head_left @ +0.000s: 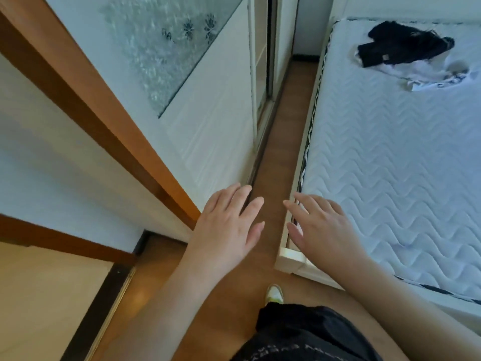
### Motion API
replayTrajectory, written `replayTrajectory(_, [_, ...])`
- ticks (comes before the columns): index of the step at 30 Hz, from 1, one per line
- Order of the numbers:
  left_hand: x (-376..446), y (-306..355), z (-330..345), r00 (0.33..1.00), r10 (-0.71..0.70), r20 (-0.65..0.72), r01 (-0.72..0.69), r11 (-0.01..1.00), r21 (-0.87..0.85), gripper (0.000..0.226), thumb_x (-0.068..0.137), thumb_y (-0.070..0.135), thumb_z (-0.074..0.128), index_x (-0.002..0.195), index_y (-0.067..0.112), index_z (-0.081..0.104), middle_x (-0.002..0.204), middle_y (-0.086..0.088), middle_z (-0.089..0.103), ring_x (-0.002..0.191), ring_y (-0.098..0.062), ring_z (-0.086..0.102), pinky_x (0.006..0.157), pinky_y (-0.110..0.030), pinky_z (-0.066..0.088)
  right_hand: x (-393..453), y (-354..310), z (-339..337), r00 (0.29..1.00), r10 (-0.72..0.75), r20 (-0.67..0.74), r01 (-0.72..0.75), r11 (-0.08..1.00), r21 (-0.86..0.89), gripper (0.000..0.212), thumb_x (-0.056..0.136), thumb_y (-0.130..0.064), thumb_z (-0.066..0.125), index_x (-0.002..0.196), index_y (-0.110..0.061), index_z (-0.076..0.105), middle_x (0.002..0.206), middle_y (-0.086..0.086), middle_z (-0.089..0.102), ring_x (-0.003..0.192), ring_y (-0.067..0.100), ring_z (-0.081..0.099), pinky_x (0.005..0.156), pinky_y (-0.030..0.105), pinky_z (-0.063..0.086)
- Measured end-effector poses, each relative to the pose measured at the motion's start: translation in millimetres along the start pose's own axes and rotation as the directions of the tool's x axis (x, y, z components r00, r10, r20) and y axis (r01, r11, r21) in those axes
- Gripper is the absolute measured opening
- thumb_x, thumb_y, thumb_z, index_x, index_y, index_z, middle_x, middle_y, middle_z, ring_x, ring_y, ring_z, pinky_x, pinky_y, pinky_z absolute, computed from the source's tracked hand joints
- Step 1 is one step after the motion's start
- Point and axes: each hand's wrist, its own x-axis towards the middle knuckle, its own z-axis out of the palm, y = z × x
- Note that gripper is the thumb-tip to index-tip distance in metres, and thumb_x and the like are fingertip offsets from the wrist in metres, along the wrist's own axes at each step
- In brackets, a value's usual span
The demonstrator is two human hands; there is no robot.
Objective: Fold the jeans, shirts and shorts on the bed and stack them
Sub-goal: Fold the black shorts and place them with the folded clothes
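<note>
Head view: person stands in the narrow floor strip (281,142) between a white wardrobe (208,121) and the bed (390,157). Both hands are out in front, palms down, holding nothing.

Left hand (229,225): fingers (243,198) straight and spread, in front of the wardrobe's lower corner and the floor, touching nothing as far as I can tell.

Right hand (325,227): fingers (299,207) straight, slightly spread, over the near corner of the bed frame; contact with the frame or mattress is unclear from this angle.

Clothes pile (406,52) lies unfolded at the far end of the bed, well apart from both hands: a black garment on top of crumpled white fabric with dark print. Which piece is jeans, shirt or shorts can't be made out.

Bottom of frame: dark shirt (307,337) on the person, one light shoe (274,294) on the wooden floor. Wooden door frame (104,121) runs diagonally at left.
</note>
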Motion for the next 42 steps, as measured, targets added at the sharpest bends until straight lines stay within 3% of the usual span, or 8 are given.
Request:
replayTrajectory(9, [80,-42,-6,0.999,0.034,0.032,-0.035,0.999,0.014,0.053,0.098,0.049,0.029,0.141,0.025,0.048,0.149,-0.004,0.044,0.141,-0.025,0.035,0.116,-0.040,0.026,75,22,15,0.997,0.069,0.037,-0.068,0.997,-0.032,0.046,0.087,-0.034,0.066,0.128,-0.014,0.062,0.128,0.009,0.063,0.114,0.028,0.062,0.093,0.043,0.050])
replayTrajectory(12, [105,-60,-2,0.998,0.048,0.038,-0.048,0.999,0.010,0.050,0.099,0.048,0.038,0.141,0.025,0.048,0.149,-0.004,0.045,0.141,-0.025,0.036,0.115,-0.040,0.024,101,23,24,0.995,0.099,0.027,-0.098,0.995,-0.032,0.046,0.089,-0.036,0.064,0.130,-0.016,0.060,0.129,0.008,0.062,0.116,0.026,0.061,0.094,0.042,0.050])
replayTrajectory(18, [153,-87,9,0.995,0.089,0.036,-0.089,0.996,0.005,0.052,0.101,0.049,0.029,0.148,0.029,0.037,0.156,-0.002,0.033,0.147,-0.024,0.024,0.118,-0.037,0.009,153,14,41,0.985,0.172,-0.023,-0.173,0.984,-0.037,0.044,0.087,-0.037,0.064,0.127,-0.019,0.061,0.127,0.006,0.063,0.113,0.025,0.062,0.093,0.041,0.051])
replayTrajectory(24, [193,-90,12,0.993,-0.051,-0.111,0.044,0.997,-0.060,0.042,0.090,0.040,0.062,0.127,0.021,0.061,0.132,-0.008,0.060,0.126,-0.029,0.054,0.104,-0.046,0.042,195,14,40,0.964,0.264,0.026,-0.263,0.964,-0.037,0.046,0.090,-0.038,0.059,0.132,-0.019,0.058,0.134,0.005,0.060,0.121,0.025,0.058,0.099,0.042,0.047])
replayTrajectory(28, [218,-89,18,0.991,-0.016,-0.135,0.001,0.994,-0.108,0.041,0.094,0.038,0.057,0.132,0.022,0.057,0.136,-0.006,0.057,0.130,-0.028,0.050,0.107,-0.043,0.039,211,27,34,0.941,0.328,0.088,-0.326,0.945,-0.038,0.048,0.097,-0.040,0.046,0.141,-0.021,0.047,0.146,0.003,0.047,0.133,0.023,0.046,0.108,0.041,0.038])
replayTrajectory(33, [252,-92,19,0.985,-0.045,-0.167,0.012,0.981,-0.192,0.039,0.095,0.038,0.051,0.131,0.023,0.056,0.135,-0.004,0.056,0.131,-0.025,0.049,0.107,-0.042,0.039,243,50,31,0.926,0.365,0.098,-0.363,0.931,-0.033,0.047,0.094,-0.037,0.052,0.138,-0.020,0.051,0.140,0.004,0.052,0.128,0.025,0.049,0.103,0.041,0.040])
replayTrajectory(39, [303,-104,18,0.992,-0.067,-0.106,0.035,0.960,-0.278,0.048,0.096,0.049,0.034,0.136,0.028,0.051,0.143,0.002,0.049,0.138,-0.020,0.040,0.110,-0.040,0.034,316,97,39,0.953,0.291,0.085,-0.286,0.956,-0.064,0.047,0.094,-0.037,0.054,0.136,-0.017,0.054,0.140,0.005,0.053,0.128,0.025,0.050,0.103,0.043,0.041])
replayTrajectory(42, [363,-101,11,0.983,-0.079,-0.163,0.035,0.966,-0.255,0.047,0.095,0.047,0.037,0.132,0.025,0.055,0.139,-0.001,0.053,0.134,-0.023,0.046,0.107,-0.042,0.038,359,133,42,0.958,0.277,0.070,-0.273,0.960,-0.052,0.046,0.093,-0.035,0.056,0.136,-0.017,0.054,0.140,0.006,0.053,0.129,0.025,0.049,0.104,0.044,0.040])
